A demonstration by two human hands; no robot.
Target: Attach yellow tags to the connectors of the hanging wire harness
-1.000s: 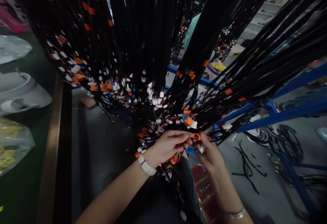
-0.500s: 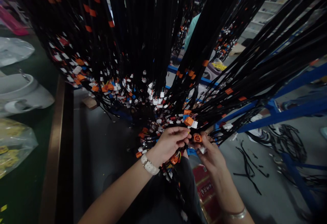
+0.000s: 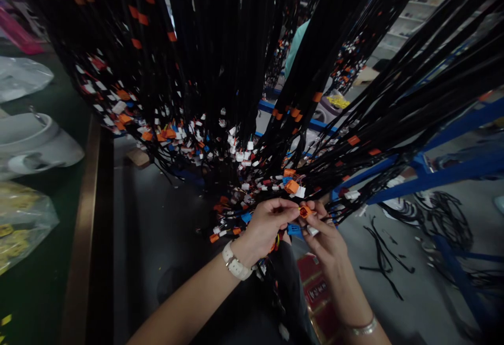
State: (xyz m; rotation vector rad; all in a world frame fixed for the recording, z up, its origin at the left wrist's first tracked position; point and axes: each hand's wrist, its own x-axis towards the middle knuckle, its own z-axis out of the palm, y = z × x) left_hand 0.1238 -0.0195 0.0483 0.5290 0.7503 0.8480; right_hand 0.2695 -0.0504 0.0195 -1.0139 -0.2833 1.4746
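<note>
An orange wire connector [image 3: 304,211] is pinched in the fingers of my right hand [image 3: 326,234], its open face turned to the left. My left hand [image 3: 268,224] is closed, thumb and forefinger together at the face of that connector. A small yellow piece shows at those fingertips, mostly hidden by them. Below the fingers hang a blue connector [image 3: 293,229] and a white connector [image 3: 312,230], close to my right hand. Just above, an orange connector [image 3: 291,186] and a white one [image 3: 300,192] stick out of the harness bundle.
Black wire harnesses [image 3: 220,45] hang thickly in front, ending in many coloured connectors. A blue metal frame [image 3: 433,174] stands at right, with loose black cables [image 3: 381,261] on the floor. At left lie a bag of yellow parts [image 3: 27,219] and a grey-white container [image 3: 35,140].
My left hand has moved right, bringing the small yellow piece against the orange connector. My right hand stays nearly in place, and the connector's face has turned slightly.
</note>
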